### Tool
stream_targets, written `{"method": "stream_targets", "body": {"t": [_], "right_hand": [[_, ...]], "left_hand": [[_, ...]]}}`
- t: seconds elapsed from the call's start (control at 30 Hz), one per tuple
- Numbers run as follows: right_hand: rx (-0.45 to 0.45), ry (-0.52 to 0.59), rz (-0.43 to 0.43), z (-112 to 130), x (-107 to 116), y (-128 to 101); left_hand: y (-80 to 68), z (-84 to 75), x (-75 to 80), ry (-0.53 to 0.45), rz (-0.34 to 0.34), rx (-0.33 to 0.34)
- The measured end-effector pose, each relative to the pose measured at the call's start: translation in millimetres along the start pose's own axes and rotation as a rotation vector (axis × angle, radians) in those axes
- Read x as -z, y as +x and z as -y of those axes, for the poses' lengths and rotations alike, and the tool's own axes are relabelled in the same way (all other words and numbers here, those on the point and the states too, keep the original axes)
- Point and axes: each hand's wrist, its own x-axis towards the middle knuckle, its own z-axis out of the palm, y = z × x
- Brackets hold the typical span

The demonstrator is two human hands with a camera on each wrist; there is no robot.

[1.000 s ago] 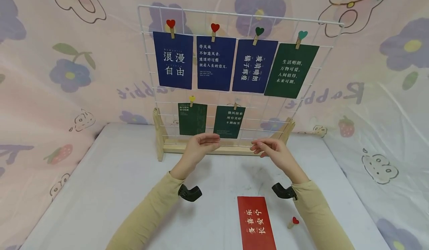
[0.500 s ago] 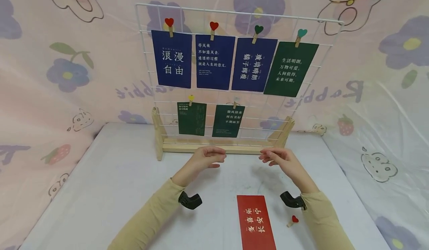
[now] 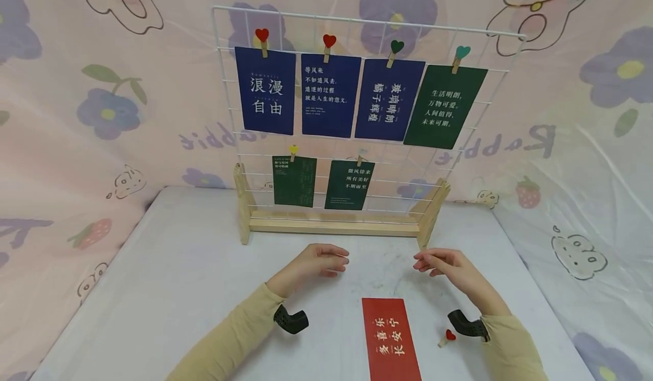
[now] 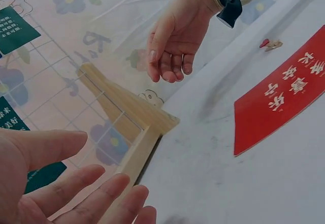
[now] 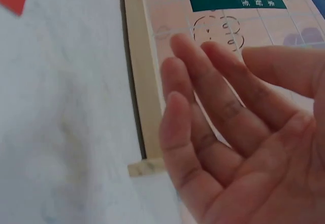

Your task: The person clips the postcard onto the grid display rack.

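Observation:
Both hands hover empty above the white table, in front of the white wire grid stand (image 3: pixel 367 29) on its wooden base (image 3: pixel 334 225). My left hand (image 3: pixel 326 259) has relaxed fingers (image 4: pixel 96 188) and holds nothing. My right hand (image 3: pixel 439 262) is likewise relaxed, fingers (image 5: pixel 203 112) loosely spread, empty. A red card (image 3: pixel 390 338) with gold characters lies flat near the front edge, between my forearms; it also shows in the left wrist view as the red card (image 4: pixel 284 97). A small wooden clip with a red heart (image 3: pixel 446 337) lies just right of that card.
Several blue and green cards hang by heart clips on the grid, among them a small green card (image 3: pixel 349 185) in the lower row. Flower-patterned plastic sheeting (image 3: pixel 102 114) walls in the table (image 3: pixel 178 290) at the back and sides.
Both hands have drawn back from the lower green cards, lowering toward the table and moving nearer to me. They stay empty.

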Motion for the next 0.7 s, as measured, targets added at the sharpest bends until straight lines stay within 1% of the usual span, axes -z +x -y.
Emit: {"method": "stream_targets", "body": {"t": [0.1, 0.23, 0.4, 0.53, 0.7], "right_hand": [[-0.005, -0.010, 0.023, -5, 2, -7], [-0.015, -0.007, 0.044, -10, 4, -15], [-0.046, 0.000, 0.063, -15, 6, -22], [-0.085, -0.007, 0.072, -20, 9, -29], [-0.126, 0.001, 0.084, -28, 13, -38]], "left_hand": [[-1.9, 4.9, -2.0, -0.008, 0.024, 0.003], [-2.7, 10.1, -4.5, -0.045, 0.042, 0.024], [-2.5, 13.0, -7.8, -0.065, 0.053, 0.047], [-3.3, 12.5, -11.5, -0.058, 0.062, 0.051], [-3.0, 15.9, -17.4, -0.016, 0.057, 0.073]]}}
